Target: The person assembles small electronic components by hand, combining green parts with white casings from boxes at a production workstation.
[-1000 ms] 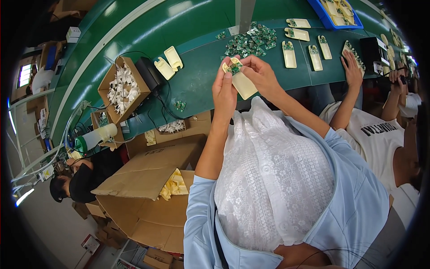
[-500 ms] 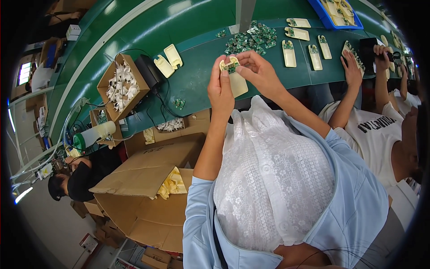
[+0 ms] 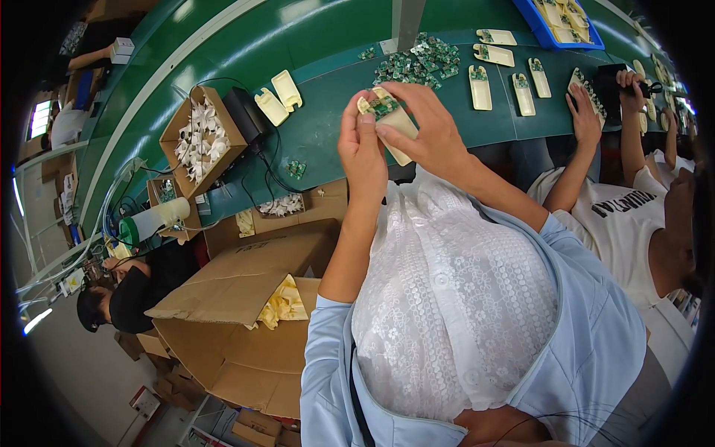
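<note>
Between my two hands is a cream plastic housing with a small green circuit board seated at its far end. My left hand grips the housing's left side, thumb up near the board. From the right, my right hand closes on the same housing, its thumb by the board and its fingers curled over the far edge. A heap of loose green circuit boards lies on the table just beyond my hands. Two bare cream housings rest on the table to the left.
Several housings with boards lie to the right, near a blue bin of more housings. A co-worker's hand is beyond them. Left stand a carton of white parts and a black box; a large open carton is nearer.
The housing has tilted and turned between my hands, its lower end swinging right. My right hand has shifted slightly and wraps further over it.
</note>
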The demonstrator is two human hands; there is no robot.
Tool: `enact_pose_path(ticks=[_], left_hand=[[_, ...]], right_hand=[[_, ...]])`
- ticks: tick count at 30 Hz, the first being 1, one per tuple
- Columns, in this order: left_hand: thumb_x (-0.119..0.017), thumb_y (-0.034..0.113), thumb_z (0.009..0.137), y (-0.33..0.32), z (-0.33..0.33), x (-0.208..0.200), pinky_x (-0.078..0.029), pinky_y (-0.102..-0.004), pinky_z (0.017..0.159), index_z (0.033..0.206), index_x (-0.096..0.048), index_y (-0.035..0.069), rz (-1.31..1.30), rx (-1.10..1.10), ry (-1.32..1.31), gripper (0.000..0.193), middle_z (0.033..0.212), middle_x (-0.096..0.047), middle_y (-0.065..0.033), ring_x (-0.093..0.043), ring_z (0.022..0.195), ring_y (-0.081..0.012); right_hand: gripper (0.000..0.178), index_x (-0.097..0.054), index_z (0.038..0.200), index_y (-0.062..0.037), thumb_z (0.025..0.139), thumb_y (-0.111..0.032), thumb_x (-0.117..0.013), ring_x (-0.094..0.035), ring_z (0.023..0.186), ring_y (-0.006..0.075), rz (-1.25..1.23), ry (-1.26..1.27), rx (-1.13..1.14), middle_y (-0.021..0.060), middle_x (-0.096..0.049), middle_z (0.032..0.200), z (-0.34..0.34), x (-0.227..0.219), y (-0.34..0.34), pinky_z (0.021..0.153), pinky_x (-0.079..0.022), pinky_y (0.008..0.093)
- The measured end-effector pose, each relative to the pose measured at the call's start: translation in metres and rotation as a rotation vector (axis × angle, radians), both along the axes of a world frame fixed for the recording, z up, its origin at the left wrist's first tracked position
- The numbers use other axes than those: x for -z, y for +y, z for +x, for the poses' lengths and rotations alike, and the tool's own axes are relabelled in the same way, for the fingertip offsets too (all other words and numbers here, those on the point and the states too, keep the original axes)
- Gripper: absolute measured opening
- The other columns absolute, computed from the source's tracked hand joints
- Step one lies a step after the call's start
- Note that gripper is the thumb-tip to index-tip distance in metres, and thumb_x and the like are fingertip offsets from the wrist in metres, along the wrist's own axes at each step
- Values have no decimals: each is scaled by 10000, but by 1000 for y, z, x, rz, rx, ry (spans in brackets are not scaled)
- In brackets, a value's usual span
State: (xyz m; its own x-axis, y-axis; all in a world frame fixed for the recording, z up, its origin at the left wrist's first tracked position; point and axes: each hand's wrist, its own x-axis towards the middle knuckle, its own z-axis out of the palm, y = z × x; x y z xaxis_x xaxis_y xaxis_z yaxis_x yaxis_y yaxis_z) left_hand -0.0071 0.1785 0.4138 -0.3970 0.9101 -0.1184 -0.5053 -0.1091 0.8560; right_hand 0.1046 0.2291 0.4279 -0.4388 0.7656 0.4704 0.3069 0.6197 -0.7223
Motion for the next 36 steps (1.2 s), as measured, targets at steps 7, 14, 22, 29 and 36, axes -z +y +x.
enact_pose_path(ticks=[7, 14, 22, 29, 36], left_hand=[[-409, 129, 994, -2, 3, -13, -437, -267, 907, 1326, -420, -3, -5, 20, -130, 358, 1239, -523, -89, -523, 1077, -133], [-421, 114, 988, -1, 4, -15, -460, -275, 880, 1319, -425, -9, 34, 5, 49, 353, 1200, -545, -87, -548, 1026, -128], [-417, 116, 990, 1, -4, -17, -456, -275, 896, 1316, -434, -14, 30, 54, -25, 351, 1228, -534, -89, -540, 1073, -139], [-396, 124, 990, -8, -7, -14, -454, -307, 933, 1370, -372, -4, -88, 189, 121, 402, 1303, -482, -112, -519, 1147, -181], [-292, 186, 1002, -14, -6, -23, -419, -380, 999, 1446, -225, 22, 34, 294, -247, 478, 1381, -400, -134, -494, 1195, -241]], right_hand=[[641, -454, 1298, -16, 717, -119, -705, -500, 1069, 335, 40, -43, -15, 166, -496, 1220, -6, -2, -9, 897, -449, 398], [671, -445, 1309, -4, 694, -85, -702, -491, 1066, 349, 120, -7, 9, 170, -486, 1232, -8, -4, -10, 902, -441, 400], [598, -499, 1260, -63, 700, -101, -706, -485, 1091, 329, 95, -16, -27, 137, -495, 1223, 0, -13, 1, 916, -416, 421], [412, -586, 1084, -100, 693, -119, -717, -485, 1115, 289, 264, -141, -134, 71, -534, 1128, 7, -12, 18, 933, -382, 431], [346, -626, 1003, -81, 674, -93, -735, -496, 1118, 282, 207, -92, -174, 63, -574, 1070, 10, -15, 21, 924, -395, 396]])
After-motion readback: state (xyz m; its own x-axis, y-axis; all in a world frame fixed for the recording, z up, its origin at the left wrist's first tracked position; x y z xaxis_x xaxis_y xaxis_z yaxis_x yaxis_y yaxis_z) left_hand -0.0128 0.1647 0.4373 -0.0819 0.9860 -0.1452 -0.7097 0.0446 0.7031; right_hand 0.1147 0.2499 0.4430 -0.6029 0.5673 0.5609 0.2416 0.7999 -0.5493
